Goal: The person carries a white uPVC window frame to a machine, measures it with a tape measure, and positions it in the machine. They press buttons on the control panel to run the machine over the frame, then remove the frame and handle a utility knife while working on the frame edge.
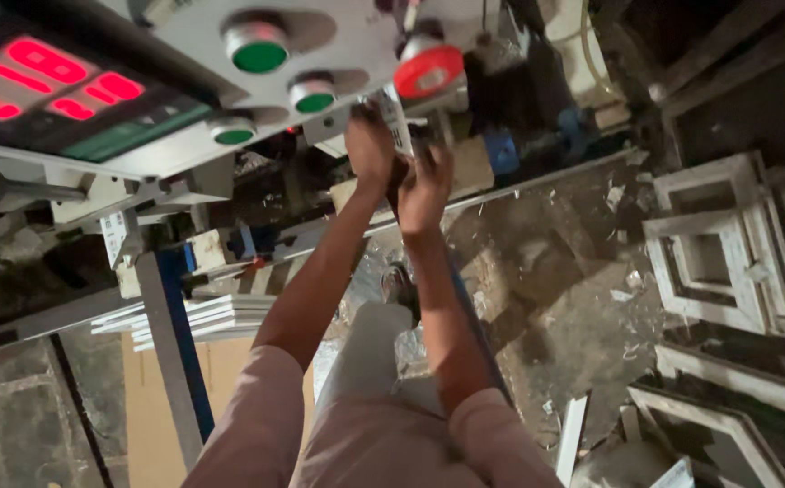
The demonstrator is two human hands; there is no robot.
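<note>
Both hands were raised together under the edge of the panel (347, 54). The left hand (370, 145) and the right hand (426, 185) closed from either side on a narrow white strip (395, 122), which stood nearly upright between them with its top near the red button (428, 70). The fingers were curled round it, though blur hid how tightly. Holding it from two sides probably kept it steady and lined up with the machine, since the strip was long and thin.

Above the hands the panel carried three green buttons (259, 50) and, to the left, a red digit display (44, 86), all within easy reach of someone standing there. A blue post (171, 352) held up the frame, and flat white profiles (202, 316) were stacked low beside it, handy to the machine. To the right, white frames (718, 248) lay piled out of the way. The floor (555, 280) was rough, dim concrete scattered with white offcuts.
</note>
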